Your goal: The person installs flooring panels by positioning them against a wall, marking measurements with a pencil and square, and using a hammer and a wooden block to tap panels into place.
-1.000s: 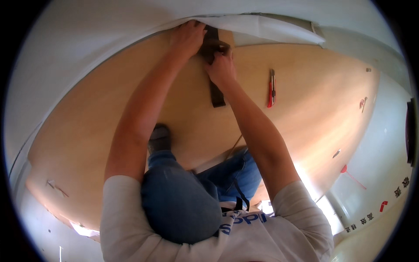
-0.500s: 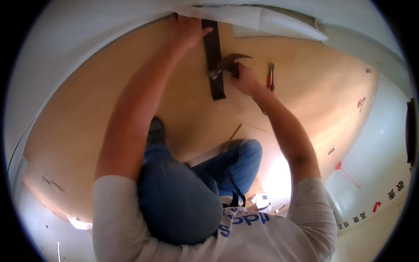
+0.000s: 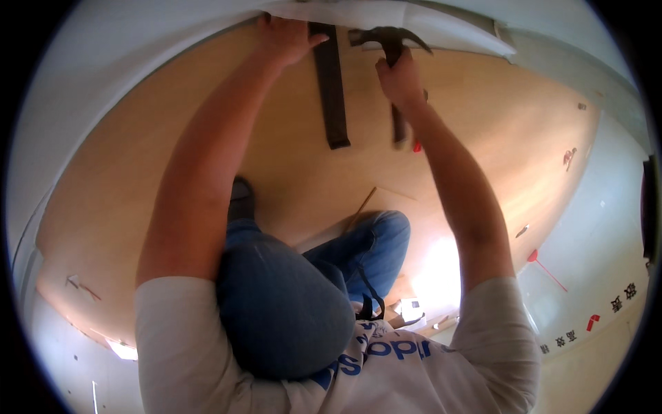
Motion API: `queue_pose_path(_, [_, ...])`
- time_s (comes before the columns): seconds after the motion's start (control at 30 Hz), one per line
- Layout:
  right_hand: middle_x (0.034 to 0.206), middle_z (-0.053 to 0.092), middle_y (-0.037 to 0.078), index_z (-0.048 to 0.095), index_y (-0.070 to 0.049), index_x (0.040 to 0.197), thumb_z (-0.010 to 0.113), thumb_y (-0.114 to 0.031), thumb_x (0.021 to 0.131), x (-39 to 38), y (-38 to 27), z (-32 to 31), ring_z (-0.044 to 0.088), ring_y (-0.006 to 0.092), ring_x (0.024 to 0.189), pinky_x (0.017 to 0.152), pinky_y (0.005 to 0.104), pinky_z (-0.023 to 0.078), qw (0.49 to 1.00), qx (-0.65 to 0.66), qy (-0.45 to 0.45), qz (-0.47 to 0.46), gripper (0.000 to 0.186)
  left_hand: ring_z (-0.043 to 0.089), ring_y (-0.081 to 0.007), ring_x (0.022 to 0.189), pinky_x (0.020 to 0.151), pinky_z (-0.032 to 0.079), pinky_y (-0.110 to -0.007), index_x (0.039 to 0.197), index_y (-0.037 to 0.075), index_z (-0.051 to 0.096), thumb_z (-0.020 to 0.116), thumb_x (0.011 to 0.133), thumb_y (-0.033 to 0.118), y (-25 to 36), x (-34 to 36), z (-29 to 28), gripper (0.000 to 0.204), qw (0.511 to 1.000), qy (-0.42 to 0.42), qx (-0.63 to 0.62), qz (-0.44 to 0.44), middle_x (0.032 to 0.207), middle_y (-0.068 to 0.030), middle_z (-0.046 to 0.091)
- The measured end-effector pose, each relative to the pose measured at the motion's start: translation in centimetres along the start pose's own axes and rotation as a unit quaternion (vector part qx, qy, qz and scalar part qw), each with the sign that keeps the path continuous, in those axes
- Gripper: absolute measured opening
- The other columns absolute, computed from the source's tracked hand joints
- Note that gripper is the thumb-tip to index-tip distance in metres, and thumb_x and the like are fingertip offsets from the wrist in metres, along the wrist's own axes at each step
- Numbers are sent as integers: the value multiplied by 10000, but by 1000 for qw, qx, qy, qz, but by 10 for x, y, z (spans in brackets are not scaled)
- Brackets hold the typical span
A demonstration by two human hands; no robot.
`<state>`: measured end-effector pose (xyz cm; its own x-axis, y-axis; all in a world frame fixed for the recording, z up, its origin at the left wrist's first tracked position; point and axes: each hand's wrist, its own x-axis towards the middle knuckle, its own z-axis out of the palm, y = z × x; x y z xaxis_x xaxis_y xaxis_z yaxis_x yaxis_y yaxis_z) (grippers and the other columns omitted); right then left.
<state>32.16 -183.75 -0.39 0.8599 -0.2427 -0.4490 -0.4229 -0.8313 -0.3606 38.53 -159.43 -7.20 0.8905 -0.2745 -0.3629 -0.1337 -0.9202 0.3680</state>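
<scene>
At the upper middle, my left hand (image 3: 283, 41) lies at the board's far edge beside a long dark strip (image 3: 331, 103), thumb out and fingers apart, its fingertips partly obscured. My right hand (image 3: 400, 81) is closed around a claw hammer (image 3: 383, 36), held right of the strip with the head toward the top. Behind that hand a red utility knife (image 3: 417, 145) shows only in part. A loose white sheet (image 3: 455, 31) runs along the far edge.
I sit on a large light wooden board (image 3: 138, 207), knees bent. A thin stick (image 3: 362, 207) lies near my right knee (image 3: 386, 234). A white wall (image 3: 96, 69) curves round the far left. Small items (image 3: 569, 157) dot the board's right part; a red long-handled object (image 3: 548, 269) lies beyond it.
My right hand has lifted the hammer off the dark strip and moved it right and away from me, over the knife. My left hand has shifted slightly leftward and farther away.
</scene>
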Motion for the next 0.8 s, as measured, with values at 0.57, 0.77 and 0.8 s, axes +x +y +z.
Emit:
queue_pose_path(0.57, [1085, 699, 287, 518, 2, 1317, 625, -250, 918, -88, 81, 33, 654, 482, 1054, 911, 540, 525, 945, -160, -274, -81, 483, 339, -369, 1512, 1204, 252, -611, 1598, 122, 349, 454, 955, 764, -32, -1, 40, 915, 988, 112, 83, 67, 1649, -162, 356])
queue_pose_path(0.77, [1175, 668, 327, 511, 21, 1354, 662, -323, 942, -130, 148, 85, 636, 495, 1134, 949, 519, 524, 983, -101, -155, -15, 558, 402, -394, 1458, 1222, 284, -545, 1498, 101, 489, 533, 971, 678, -70, -5, 63, 782, 970, 160, -95, 155, 1543, -170, 495])
queue_pose_path(0.8, [1190, 667, 318, 516, 20, 1356, 657, -348, 955, -131, 171, 87, 639, 483, 1141, 950, 517, 524, 988, -82, -129, -9, 563, 435, -385, 1431, 1210, 321, -511, 1445, 95, 539, 582, 960, 639, -48, -4, 58, 731, 972, 134, -139, 134, 1502, -171, 535])
